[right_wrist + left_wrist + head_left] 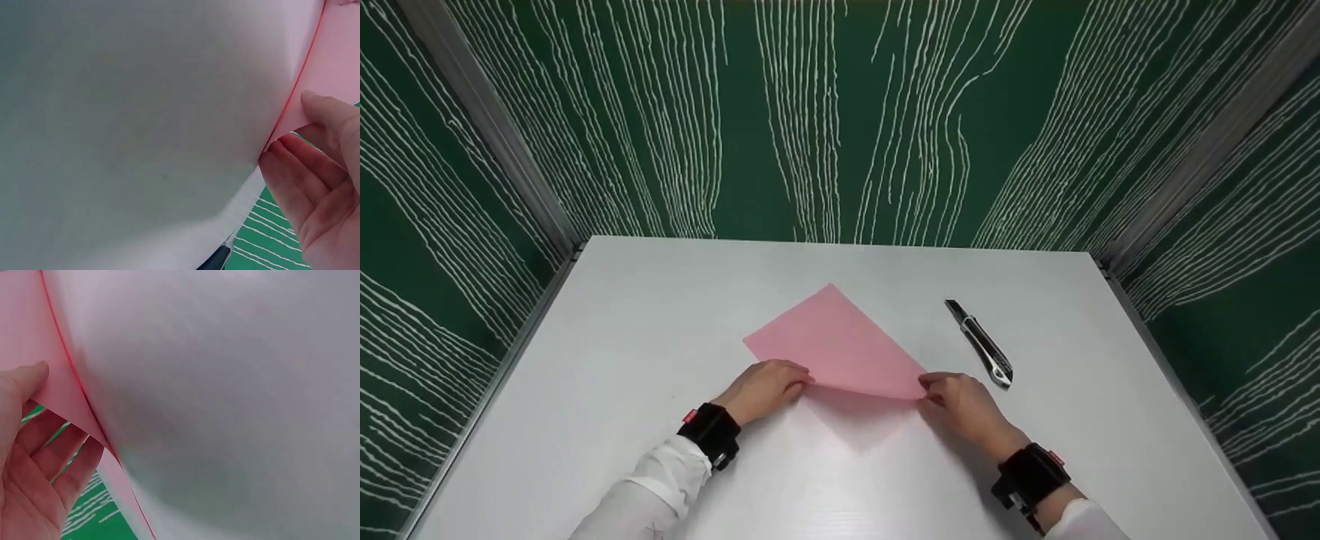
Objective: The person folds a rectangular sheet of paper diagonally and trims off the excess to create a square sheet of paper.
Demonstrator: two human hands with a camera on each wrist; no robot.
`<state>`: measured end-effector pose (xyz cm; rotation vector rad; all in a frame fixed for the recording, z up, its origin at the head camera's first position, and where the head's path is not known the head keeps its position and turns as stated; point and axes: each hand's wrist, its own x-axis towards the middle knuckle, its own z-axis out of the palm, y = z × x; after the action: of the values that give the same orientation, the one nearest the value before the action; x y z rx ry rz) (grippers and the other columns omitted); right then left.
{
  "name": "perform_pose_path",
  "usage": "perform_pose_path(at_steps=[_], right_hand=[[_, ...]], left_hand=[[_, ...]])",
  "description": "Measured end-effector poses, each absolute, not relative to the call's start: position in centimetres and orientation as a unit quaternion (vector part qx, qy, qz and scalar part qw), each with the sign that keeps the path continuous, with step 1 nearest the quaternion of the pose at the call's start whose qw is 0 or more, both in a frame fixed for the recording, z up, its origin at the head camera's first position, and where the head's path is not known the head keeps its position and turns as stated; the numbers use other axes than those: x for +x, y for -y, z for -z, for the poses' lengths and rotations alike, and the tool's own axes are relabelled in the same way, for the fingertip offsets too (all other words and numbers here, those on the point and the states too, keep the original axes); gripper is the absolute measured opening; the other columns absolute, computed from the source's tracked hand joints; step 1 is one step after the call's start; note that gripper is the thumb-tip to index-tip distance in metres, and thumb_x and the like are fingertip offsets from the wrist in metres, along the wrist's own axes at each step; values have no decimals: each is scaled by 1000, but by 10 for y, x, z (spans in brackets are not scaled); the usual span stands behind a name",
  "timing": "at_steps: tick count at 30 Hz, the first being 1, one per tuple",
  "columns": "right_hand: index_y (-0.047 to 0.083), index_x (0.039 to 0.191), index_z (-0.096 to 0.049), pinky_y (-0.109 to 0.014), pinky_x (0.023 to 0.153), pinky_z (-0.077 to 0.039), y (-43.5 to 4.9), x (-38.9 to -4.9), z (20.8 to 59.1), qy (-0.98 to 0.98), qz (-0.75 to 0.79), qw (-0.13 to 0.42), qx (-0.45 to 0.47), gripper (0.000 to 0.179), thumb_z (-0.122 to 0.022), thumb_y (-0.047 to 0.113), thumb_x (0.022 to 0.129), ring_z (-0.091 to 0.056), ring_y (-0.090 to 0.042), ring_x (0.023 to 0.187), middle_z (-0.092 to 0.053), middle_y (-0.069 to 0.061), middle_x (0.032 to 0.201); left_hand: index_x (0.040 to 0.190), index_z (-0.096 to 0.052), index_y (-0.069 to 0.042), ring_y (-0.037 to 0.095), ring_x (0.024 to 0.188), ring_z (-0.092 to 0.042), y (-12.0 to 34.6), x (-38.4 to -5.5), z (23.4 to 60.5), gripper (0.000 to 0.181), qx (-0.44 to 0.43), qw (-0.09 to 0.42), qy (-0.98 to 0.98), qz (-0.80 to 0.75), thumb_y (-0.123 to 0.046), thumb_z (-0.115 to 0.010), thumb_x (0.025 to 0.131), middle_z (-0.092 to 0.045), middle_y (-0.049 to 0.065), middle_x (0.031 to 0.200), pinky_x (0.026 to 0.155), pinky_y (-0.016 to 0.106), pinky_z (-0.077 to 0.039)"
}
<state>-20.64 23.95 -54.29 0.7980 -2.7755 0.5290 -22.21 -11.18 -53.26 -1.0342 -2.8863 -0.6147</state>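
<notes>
A sheet of pink paper (832, 341) is held up over the white table, its far corner pointing away from me. My left hand (769, 386) pinches the paper by its near left end. In the left wrist view, the thumb (38, 377) lies on the pink face while the other fingers are behind it. My right hand (964, 405) pinches the near right end in the same way, thumb (315, 104) on one face and fingers on the other. Between the hands, the near edge bows slightly, with a pale pink reflection below it on the tabletop.
A black and white utility knife (981, 343) lies on the white table (660, 300), beyond the right hand and to its right. In the right wrist view its dark tip (216, 257) shows at the bottom. Green panels (855, 120) with white wavy lines surround the table.
</notes>
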Motion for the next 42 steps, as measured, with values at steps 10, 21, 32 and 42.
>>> perform_pose_path(at_steps=[10,21,32,42], right_hand=[[5,86,-68,-34,65,-57,-244,-206,544,940,-210,128,236,8,-76,5,85,-70,-22,73,-73,-9,80],[5,73,-77,-36,74,-57,-248,-206,547,946,-207,118,217,14,-78,14,84,-67,-24,79,-74,-8,80],[10,75,-81,-31,64,-56,-253,-202,541,959,-210,94,164,7,-79,11,83,-68,-18,70,-71,-5,71],[10,77,-81,-19,56,-44,-259,-208,532,948,-279,-13,149,18,-69,13,91,-61,-9,65,-78,-6,80]], left_hand=[[72,-59,-7,6,60,-39,111,-233,535,31,-254,-5,921,297,-20,-61,100,-35,-10,62,60,20,-35],[78,-63,-9,9,65,-44,108,-229,532,22,-209,0,929,306,-20,-65,97,-46,-7,67,62,22,-37],[78,-61,-6,10,66,-44,107,-231,538,21,-186,17,928,323,-16,-67,95,-47,-5,68,62,22,-37],[84,-65,-6,10,67,-49,104,-232,538,17,-147,4,934,327,-18,-66,96,-56,-3,71,64,24,-44]])
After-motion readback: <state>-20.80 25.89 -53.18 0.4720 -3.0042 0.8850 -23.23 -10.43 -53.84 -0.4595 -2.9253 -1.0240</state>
